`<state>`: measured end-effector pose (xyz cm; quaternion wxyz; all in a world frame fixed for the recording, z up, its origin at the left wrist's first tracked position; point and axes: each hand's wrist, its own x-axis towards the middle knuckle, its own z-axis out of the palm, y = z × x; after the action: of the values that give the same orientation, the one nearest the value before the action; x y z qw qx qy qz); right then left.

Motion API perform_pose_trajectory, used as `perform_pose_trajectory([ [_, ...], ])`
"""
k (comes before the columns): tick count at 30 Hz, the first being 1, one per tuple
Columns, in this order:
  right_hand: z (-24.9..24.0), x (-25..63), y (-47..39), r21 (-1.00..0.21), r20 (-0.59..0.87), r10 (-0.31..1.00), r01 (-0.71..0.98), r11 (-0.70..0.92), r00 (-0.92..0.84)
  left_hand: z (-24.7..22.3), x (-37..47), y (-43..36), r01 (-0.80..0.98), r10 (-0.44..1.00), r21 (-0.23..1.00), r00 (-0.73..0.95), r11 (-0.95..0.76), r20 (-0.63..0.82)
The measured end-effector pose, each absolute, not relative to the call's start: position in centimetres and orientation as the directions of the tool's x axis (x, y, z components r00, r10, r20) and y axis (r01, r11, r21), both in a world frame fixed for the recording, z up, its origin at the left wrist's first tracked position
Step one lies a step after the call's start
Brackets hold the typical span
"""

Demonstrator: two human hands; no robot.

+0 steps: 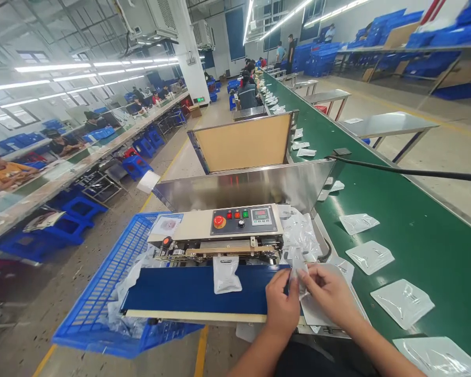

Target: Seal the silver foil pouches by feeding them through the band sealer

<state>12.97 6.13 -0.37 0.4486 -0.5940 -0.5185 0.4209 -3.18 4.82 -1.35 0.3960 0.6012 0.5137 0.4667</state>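
Both of my hands are closed on one white plastic pouch (297,262) at the right end of the sealing machine (188,222). My left hand (282,301) pinches its left side, and my right hand (329,293) grips its right side. Another white pouch (226,276) hangs from the machine's sealing strip over the blue belt (172,290). Behind my hands lies a pile of white pouches (301,230). Part of a flat pouch shows beneath my right hand.
On the right, a green conveyor (419,230) carries several white pouches (402,303). A blue basket (98,283) with pouches stands at the left. A metal panel (243,188) rises behind the machine. People sit at tables farther off, and a black cable (412,171) crosses the conveyor.
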Motion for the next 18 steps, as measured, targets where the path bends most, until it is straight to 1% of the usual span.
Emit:
perform_pose_trajectory([
  [2, -0.2, 12.8, 4.8, -0.984, -0.166, 0.983, 0.058, -0.170, 0.078, -1.5, -2.6, 5.1, 0.248, 0.989, 0.958, 0.062, -0.144, 0.133],
  [4, -0.3, 13.3, 4.2, -0.964, -0.265, 0.960, -0.040, -0.262, 0.087, -2.1, -2.7, 5.0, 0.245, 0.994, 0.964, 0.061, -0.101, 0.089],
  [5, -0.5, 13.7, 4.2, -0.956, -0.293, 0.952, -0.039, -0.291, 0.094, -2.6, -2.8, 4.9, 0.234, 0.996, 0.969, 0.071, -0.076, 0.061],
  [7, -1.1, 14.7, 4.4, -0.951, -0.304, 0.947, 0.031, -0.309, 0.104, -3.6, -3.1, 4.8, 0.173, 0.996, 0.985, 0.090, 0.002, -0.018],
  [9, -2.0, 15.4, 4.9, -0.941, -0.310, 0.939, 0.090, -0.325, 0.152, -4.7, -3.3, 5.3, 0.055, 0.985, 0.985, 0.049, 0.161, -0.163],
  [10, -2.5, 15.5, 5.3, -0.933, -0.327, 0.924, 0.086, -0.349, 0.196, -5.2, -3.3, 5.8, -0.012, 0.969, 0.969, 0.014, 0.247, -0.246],
  [12, -3.4, 15.2, 6.4, -0.907, -0.403, 0.875, 0.014, -0.422, 0.269, -6.0, -3.3, 7.1, -0.120, 0.926, 0.923, -0.045, 0.367, -0.374],
  [14, -4.2, 14.2, 7.8, -0.872, -0.484, 0.830, -0.067, -0.485, 0.278, -6.7, -3.5, 8.6, -0.172, 0.903, 0.898, -0.078, 0.406, -0.423],
  [15, -4.5, 13.6, 8.5, -0.860, -0.505, 0.823, -0.071, -0.506, 0.261, -6.9, -3.7, 9.3, -0.187, 0.898, 0.893, -0.090, 0.409, -0.430],
  [18, -5.2, 12.4, 11.0, -0.843, -0.525, 0.833, 0.032, -0.537, 0.175, -7.2, -5.3, 10.6, -0.245, 0.882, 0.877, -0.131, 0.414, -0.453],
])
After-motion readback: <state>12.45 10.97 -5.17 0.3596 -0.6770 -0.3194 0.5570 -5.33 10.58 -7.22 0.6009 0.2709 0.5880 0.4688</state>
